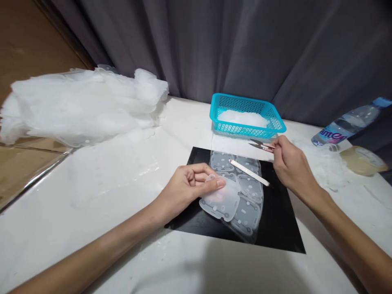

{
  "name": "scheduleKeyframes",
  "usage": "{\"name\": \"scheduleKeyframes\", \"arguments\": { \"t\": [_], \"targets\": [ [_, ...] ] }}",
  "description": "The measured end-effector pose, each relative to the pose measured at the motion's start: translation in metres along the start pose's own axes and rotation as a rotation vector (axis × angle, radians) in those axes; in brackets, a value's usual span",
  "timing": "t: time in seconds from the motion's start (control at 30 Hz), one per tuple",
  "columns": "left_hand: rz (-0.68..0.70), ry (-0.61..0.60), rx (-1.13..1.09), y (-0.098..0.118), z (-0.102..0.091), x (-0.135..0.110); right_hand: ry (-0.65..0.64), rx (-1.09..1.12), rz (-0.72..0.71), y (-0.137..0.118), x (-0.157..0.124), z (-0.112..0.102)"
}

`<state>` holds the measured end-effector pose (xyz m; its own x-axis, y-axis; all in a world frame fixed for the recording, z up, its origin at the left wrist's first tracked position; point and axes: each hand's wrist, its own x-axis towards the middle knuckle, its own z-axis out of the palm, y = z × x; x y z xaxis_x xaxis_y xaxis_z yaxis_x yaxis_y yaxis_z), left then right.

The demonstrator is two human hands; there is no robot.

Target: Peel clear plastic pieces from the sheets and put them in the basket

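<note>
Between the thumb and fingers of my left hand (196,181) is a translucent, rounded plastic piece (222,202) with small holes and tabs. It is held over a joined sheet of similar translucent pieces (249,185), which lies on a black mat (280,220). A white pencil-like stick (249,172) rests across that sheet. My right hand (288,159) is closed around a small pair of thread snips (263,145). The blades point left, near the front of a turquoise basket (248,132), and look slightly apart.
White translucent pieces (243,118) lie in the basket. A large heap of white sheets (85,106) is at the left, by cardboard (30,163). To the right are a water bottle (346,124), a yellowish tub (363,160) and clear scraps (324,167). A grey curtain (196,49) hangs behind the white table (122,241).
</note>
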<state>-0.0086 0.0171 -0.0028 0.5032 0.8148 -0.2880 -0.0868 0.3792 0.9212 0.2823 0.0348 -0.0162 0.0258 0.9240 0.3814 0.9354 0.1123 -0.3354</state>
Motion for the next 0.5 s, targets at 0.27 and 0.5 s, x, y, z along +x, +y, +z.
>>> {"name": "scheduleKeyframes", "arguments": {
  "t": [0.27, 0.5],
  "targets": [
    [0.051, 0.038, 0.041, 0.0, -0.001, 0.001, -0.374, 0.625, -0.164, -0.031, -0.01, -0.011],
    [0.23, 0.082, 0.184, -0.003, 0.002, -0.004, -0.519, 0.838, -0.238, -0.055, -0.027, -0.018]
  ]
}}
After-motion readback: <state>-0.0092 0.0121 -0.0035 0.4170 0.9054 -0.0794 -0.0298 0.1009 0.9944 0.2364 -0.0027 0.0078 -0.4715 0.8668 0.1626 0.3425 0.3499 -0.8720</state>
